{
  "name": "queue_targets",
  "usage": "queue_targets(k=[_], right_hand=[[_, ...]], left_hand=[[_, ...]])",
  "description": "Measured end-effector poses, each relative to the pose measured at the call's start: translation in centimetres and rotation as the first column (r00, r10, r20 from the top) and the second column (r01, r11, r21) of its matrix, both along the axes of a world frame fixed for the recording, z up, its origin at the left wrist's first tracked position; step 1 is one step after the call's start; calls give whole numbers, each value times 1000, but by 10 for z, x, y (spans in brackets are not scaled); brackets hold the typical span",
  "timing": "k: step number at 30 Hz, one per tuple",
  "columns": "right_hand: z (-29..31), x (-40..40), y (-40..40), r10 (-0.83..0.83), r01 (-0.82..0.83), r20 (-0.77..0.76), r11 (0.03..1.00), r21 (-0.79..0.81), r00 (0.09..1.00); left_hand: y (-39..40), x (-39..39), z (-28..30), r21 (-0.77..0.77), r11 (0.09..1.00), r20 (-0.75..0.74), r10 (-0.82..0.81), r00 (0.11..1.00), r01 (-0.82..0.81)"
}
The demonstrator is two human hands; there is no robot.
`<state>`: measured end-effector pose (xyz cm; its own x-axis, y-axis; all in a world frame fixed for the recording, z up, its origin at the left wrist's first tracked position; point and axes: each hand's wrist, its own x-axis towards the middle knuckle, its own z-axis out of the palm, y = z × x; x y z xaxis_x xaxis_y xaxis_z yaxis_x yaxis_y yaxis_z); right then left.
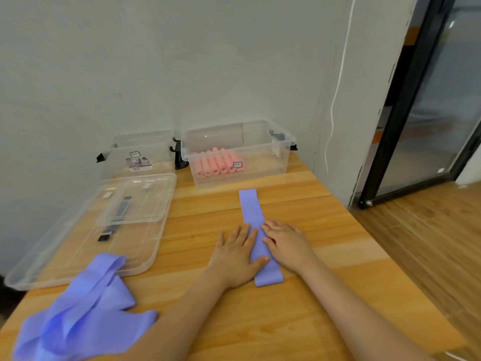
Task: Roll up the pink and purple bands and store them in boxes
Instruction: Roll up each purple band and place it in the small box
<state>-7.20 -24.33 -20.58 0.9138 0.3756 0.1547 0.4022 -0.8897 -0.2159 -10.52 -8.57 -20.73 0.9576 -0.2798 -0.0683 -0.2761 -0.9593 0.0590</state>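
A purple band (252, 209) lies flat and stretched out on the wooden table, running away from me. My left hand (235, 256) presses flat on its left side, thumb on the band. My right hand (285, 243) presses flat on its right side, fingers straight. A pile of loose purple bands (83, 308) lies at the near left. Several rolled pink bands (217, 162) sit in a clear box (276, 157) at the back. A second clear box (140, 149) stands to its left against the wall.
Two clear lids (86, 243) lie stacked on the table's left side. The table's right edge (369, 230) drops to a wood floor, with a glass door (429, 113) beyond. A grey wall closes the back.
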Motion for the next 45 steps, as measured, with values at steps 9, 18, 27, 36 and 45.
queue_targets(k=[9,18,27,36,45], right_hand=[[1,-29,-9,-1,-42,164,965,258,986],[-13,-96,-34,191,-228,164,941,249,968],[-2,-91,-24,39,-44,20,854,519,999],[-13,-87,-23,-17,-33,112,905,425,994],[-8,-85,-24,23,-52,68,888,456,997]], left_hand=[[2,-33,4,-324,926,307,-90,947,194],[1,-69,-7,-385,841,401,-218,890,379],[-13,-76,-2,-526,832,347,18,938,178],[-11,-74,-5,-546,827,307,52,950,131],[-13,-67,-4,-544,821,334,24,942,172]])
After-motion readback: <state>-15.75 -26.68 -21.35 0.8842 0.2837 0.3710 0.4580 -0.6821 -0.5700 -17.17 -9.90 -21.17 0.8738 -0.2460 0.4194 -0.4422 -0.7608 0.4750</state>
